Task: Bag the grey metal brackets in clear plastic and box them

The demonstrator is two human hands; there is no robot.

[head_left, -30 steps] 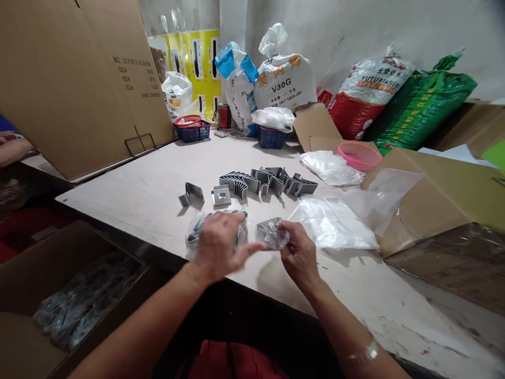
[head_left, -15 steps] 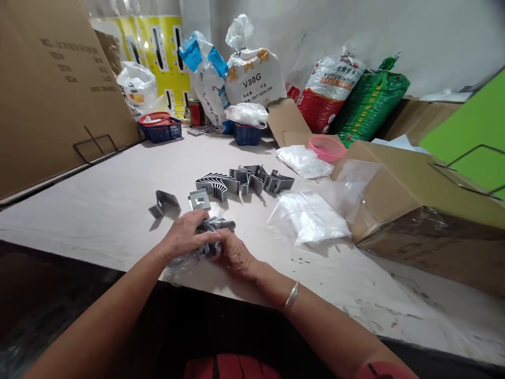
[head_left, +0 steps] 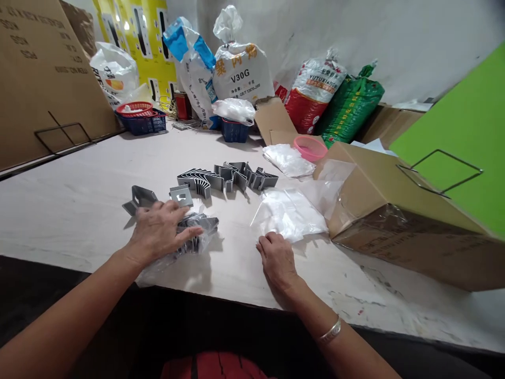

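My left hand (head_left: 158,231) lies palm-down on a clear plastic bag of grey metal brackets (head_left: 197,231), its fingers spread across the bag. Just above that hand sit a loose angled bracket (head_left: 140,198) and a flat bracket with a square hole (head_left: 181,196). Farther back, several bent brackets stand in an overlapping row (head_left: 224,178). My right hand (head_left: 277,260) rests on the table (head_left: 221,284), its fingertips at the edge of a pile of clear plastic bags (head_left: 288,213). Neither hand grips anything.
A cardboard box (head_left: 394,226) wrapped in clear plastic stands at right, with a green board (head_left: 453,142) behind it. A cardboard sheet (head_left: 43,79) leans at left. Blue baskets (head_left: 142,122), a pink bowl (head_left: 310,148) and full sacks (head_left: 240,68) line the back.
My right hand has let go of the bagged brackets and moved right, to the clear bags. My left hand stays on the bag. The view has turned slightly to the right.
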